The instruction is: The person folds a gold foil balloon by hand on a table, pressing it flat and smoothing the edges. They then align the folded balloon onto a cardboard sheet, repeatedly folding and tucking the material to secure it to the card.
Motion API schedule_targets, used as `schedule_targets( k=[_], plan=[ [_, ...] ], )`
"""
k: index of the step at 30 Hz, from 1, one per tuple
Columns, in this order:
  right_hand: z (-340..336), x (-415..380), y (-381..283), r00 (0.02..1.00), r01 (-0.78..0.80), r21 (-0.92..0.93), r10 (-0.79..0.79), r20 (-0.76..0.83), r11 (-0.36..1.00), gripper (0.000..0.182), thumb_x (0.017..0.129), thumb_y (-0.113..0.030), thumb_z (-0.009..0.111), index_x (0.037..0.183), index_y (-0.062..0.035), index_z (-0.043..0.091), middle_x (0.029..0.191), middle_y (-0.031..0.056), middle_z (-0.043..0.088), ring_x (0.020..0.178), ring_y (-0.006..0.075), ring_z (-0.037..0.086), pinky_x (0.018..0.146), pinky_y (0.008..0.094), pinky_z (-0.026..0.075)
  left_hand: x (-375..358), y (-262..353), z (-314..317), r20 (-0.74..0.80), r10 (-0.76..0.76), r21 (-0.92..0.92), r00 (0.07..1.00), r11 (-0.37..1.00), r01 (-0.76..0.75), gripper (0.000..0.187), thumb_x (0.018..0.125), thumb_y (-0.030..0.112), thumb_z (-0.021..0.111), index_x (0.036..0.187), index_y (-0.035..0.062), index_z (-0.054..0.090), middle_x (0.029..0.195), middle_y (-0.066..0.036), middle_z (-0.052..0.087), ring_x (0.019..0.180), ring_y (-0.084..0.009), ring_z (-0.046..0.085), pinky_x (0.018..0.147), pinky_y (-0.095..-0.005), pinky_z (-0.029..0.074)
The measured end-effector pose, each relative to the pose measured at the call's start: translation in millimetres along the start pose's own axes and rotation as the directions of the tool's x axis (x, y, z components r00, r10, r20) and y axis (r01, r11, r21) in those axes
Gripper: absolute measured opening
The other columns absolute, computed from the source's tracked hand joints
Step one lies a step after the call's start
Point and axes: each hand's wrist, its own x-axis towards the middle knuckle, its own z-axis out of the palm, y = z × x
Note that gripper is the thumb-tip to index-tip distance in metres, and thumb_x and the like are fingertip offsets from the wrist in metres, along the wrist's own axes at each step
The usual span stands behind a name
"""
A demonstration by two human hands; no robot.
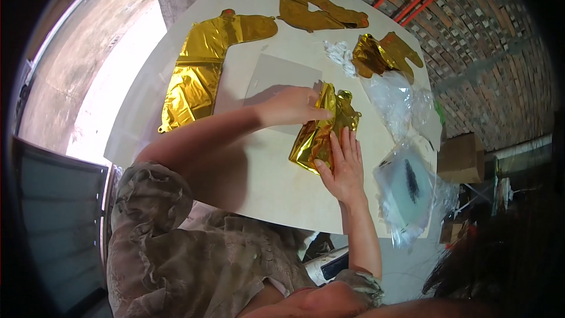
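Note:
A gold foil balloon (315, 141), flat and partly folded, lies on the table in front of me. My left hand (289, 107) grips its upper left edge, thumb on top and the other fingers partly hidden. Stretched flat over the right side of the same balloon is my right hand (343, 171), fingers extended and thumb apart. Left of my hands rests a larger unfolded foil balloon (197, 73) with a bent shape. Under my left forearm and hand, a thin translucent sheet (273, 76) is partly covered.
On the pale table (265, 191) are another angular foil balloon (312, 9) at the far side and a crumpled foil balloon (385, 56) at right. White strings (340, 56) bunch beside it. Clear plastic bags (406, 188) line the right edge; a cardboard box (462, 159) stands beyond.

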Motion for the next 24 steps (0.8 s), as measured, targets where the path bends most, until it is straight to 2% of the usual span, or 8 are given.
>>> schedule_targets(
  k=[3,5,12,14,15,17,20,24],
  plan=[
    [1,0,1,1.000,0.013,-0.003,-0.013,-0.007,1.000,0.076,0.090,-0.048,0.065,0.148,-0.0034,0.045,0.159,0.0282,0.028,0.148,0.0454,0.025,0.120,0.0550,0.020,2,7,-1,0.038,-0.002,0.257,0.999,0.966,-0.008,0.055,0.090,0.032,0.071,0.137,0.0073,0.057,0.094,-0.011,0.071,0.085,-0.0186,0.071,0.079,-0.0347,0.056],
    [1,0,1,1.000,0.019,-0.010,-0.019,-0.008,1.000,0.076,0.090,-0.047,0.066,0.148,-0.0034,0.045,0.159,0.0282,0.028,0.148,0.0457,0.025,0.120,0.0554,0.021,7,-6,11,0.025,-0.005,-0.168,1.000,0.986,0.009,0.061,0.088,0.019,0.072,0.143,0.0055,0.050,0.089,-0.011,0.070,0.079,-0.0177,0.071,0.069,-0.0321,0.058],
    [2,0,2,0.999,0.029,-0.015,-0.030,-0.028,0.999,0.076,0.090,-0.046,0.066,0.149,-0.0041,0.045,0.159,0.0277,0.028,0.147,0.0459,0.027,0.119,0.0564,0.022,9,-21,31,-0.090,0.001,-0.278,0.996,0.960,-0.026,0.072,0.087,0.009,0.069,0.150,0.0021,0.035,0.089,-0.014,0.069,0.074,-0.0225,0.070,0.067,-0.0333,0.058],
    [3,0,2,0.999,0.033,-0.015,-0.033,-0.030,0.999,0.076,0.090,-0.046,0.066,0.149,-0.0042,0.045,0.159,0.0276,0.028,0.147,0.0458,0.027,0.119,0.0565,0.022,13,-28,38,-0.242,0.070,-0.018,0.968,0.997,-0.076,0.080,0.085,0.008,0.070,0.152,0.0012,0.028,0.096,-0.020,0.069,0.084,-0.0309,0.071,0.077,-0.0389,0.057],
    [2,0,1,0.999,0.032,-0.015,-0.033,-0.030,0.999,0.076,0.090,-0.047,0.066,0.149,-0.0042,0.045,0.159,0.0275,0.028,0.147,0.0458,0.027,0.119,0.0566,0.022,9,-23,36,-0.241,0.069,-0.018,0.968,0.997,-0.076,0.080,0.085,0.008,0.070,0.152,0.0012,0.028,0.096,-0.020,0.069,0.084,-0.0309,0.071,0.077,-0.0389,0.057],
    [1,0,1,0.999,0.031,-0.015,-0.032,-0.030,0.999,0.076,0.090,-0.047,0.065,0.149,-0.0042,0.045,0.159,0.0274,0.028,0.147,0.0457,0.028,0.119,0.0566,0.022,0,-8,29,-0.164,0.044,0.028,0.985,0.999,-0.040,0.075,0.083,0.012,0.074,0.143,-0.0001,0.031,0.108,-0.031,0.063,0.104,-0.0452,0.064,0.090,-0.0486,0.051],
    [2,0,1,0.999,0.029,-0.013,-0.029,-0.025,0.999,0.076,0.090,-0.047,0.065,0.149,-0.0040,0.045,0.159,0.0277,0.029,0.147,0.0455,0.028,0.119,0.0563,0.022,11,-31,39,-0.165,0.226,0.024,0.960,0.974,-0.225,0.074,0.085,0.016,0.072,0.142,0.0006,0.028,0.107,-0.030,0.064,0.103,-0.0439,0.064,0.089,-0.0489,0.052],
    [2,1,1,0.999,0.028,-0.020,-0.028,-0.019,0.999,0.075,0.090,-0.048,0.065,0.148,-0.0039,0.046,0.159,0.0276,0.029,0.147,0.0452,0.027,0.120,0.0559,0.022,11,-36,46,-0.260,0.334,0.174,0.906,0.939,-0.296,0.074,0.086,0.018,0.072,0.143,0.0012,0.027,0.107,-0.030,0.065,0.104,-0.0434,0.064,0.089,-0.0488,0.052]
  ],
)
